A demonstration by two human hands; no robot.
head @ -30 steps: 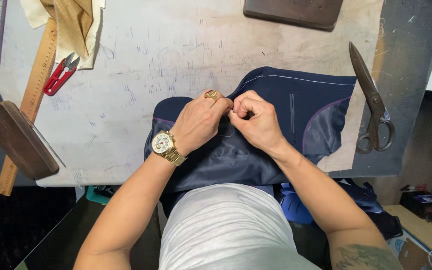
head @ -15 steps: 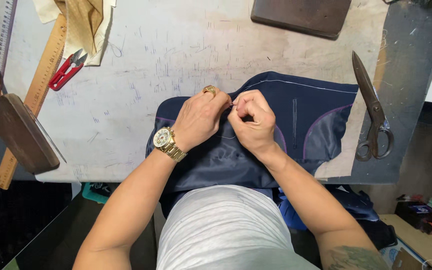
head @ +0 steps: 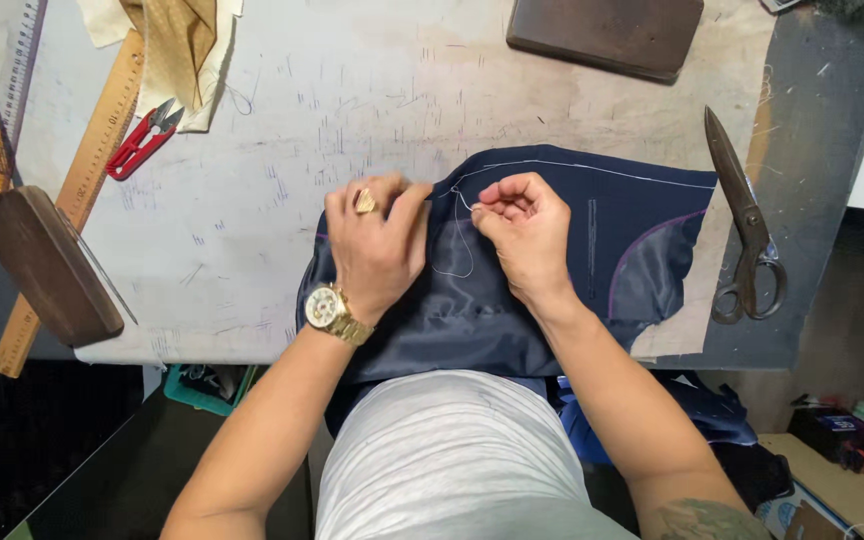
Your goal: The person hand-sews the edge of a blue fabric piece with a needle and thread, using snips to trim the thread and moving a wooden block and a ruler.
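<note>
Navy fabric (head: pixel 552 270) lies at the near edge of your bench (head: pixel 282 150), draped over the edge toward your lap, with a white chalk line along its far edge and a purple curved line at its right. From the head view, your left hand (head: pixel 377 240) rests palm down on the cloth, fingers curled and pressing its far edge; it wears a ring and a gold wristwatch (head: pixel 330 310). Your right hand (head: pixel 522 225) is closed in a pinch on a pale thread (head: pixel 460 240) that loops down across the cloth between both hands; a needle is too small to make out. Large tailor's shears (head: pixel 747 225) lie just right of the fabric. Red thread snips (head: pixel 144 138), a wooden ruler (head: pixel 77 195) and a dark wooden block (head: pixel 47 265) sit well to the left.
</note>
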